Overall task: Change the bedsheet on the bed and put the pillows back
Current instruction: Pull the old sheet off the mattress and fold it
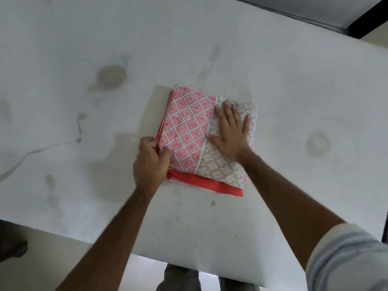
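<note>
Sleeve: nearest to me, a rolled pale striped sleeve (pixel 344 259) covers my right upper arm at the lower right; both forearms reach forward bare over the near edge of the mattress
Legs: my grey trousers (pixel 181 278) show below the near edge of the mattress, over a bright floor
Mattress: the bare white mattress (pixel 294 91) fills most of my view; it carries grey stains and marks, among them a round dotted patch toward the far left and a faint ring toward the right edge
Bedsheet: the folded bedsheet (pixel 186 131) lies flat on the mattress, nearer the near edge than the far one; its top shows a pink diamond print on the left and a beige leaf print on the right; a plain red layer sticks out along its near side
Left hand: my left hand (pixel 151 162) grips the near-left corner of the bedsheet; the fingers curl round the stacked edges and the thumb lies on top of the pink print
Right hand: my right hand (pixel 231 133) lies palm down on the beige part of the bedsheet; the fingers are straight and spread, pressing on the cloth and holding nothing
Far right corner: a dark frame (pixel 365 28) and a pale strip show beyond the mattress
</note>
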### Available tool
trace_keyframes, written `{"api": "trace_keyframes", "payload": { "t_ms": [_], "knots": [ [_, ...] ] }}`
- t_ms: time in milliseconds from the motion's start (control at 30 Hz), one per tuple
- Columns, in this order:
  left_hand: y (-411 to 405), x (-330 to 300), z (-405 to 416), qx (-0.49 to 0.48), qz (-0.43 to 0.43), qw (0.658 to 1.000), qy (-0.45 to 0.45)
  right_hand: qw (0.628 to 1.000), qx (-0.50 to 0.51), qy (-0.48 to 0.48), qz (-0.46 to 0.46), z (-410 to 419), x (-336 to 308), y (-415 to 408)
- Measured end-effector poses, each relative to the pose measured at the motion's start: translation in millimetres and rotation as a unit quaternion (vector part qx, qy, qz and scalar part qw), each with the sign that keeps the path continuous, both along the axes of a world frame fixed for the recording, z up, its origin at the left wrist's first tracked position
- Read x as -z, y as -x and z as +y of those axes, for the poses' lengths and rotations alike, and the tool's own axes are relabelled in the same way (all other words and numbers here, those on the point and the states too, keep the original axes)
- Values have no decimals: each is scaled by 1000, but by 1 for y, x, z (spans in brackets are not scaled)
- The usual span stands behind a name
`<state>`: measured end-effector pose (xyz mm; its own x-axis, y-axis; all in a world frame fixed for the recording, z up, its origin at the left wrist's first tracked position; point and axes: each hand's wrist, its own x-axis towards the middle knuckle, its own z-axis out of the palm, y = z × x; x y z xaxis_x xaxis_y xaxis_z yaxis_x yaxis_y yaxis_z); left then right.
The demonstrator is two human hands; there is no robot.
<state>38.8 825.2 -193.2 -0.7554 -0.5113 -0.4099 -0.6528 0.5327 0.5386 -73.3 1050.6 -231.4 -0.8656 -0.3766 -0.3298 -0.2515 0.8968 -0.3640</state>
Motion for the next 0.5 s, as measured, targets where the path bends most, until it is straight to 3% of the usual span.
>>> {"api": "trace_keyframes", "payload": {
  "t_ms": [33,100,167,233,367,500],
  "knots": [
    [1,-3,-1,29,86,993,78,999,20,1,47,3,-3,-13],
    [11,-5,0,166,216,943,192,992,59,0,108,4,-4,-52],
    [22,15,3,374,190,878,232,990,67,-15,125,4,0,-93],
    [26,44,3,469,104,847,228,990,59,-22,125,8,9,-116],
    [24,71,2,447,31,871,203,996,56,-32,65,9,19,-111],
    [29,55,3,349,5,930,115,995,70,50,-42,17,9,-94]
  ]
}}
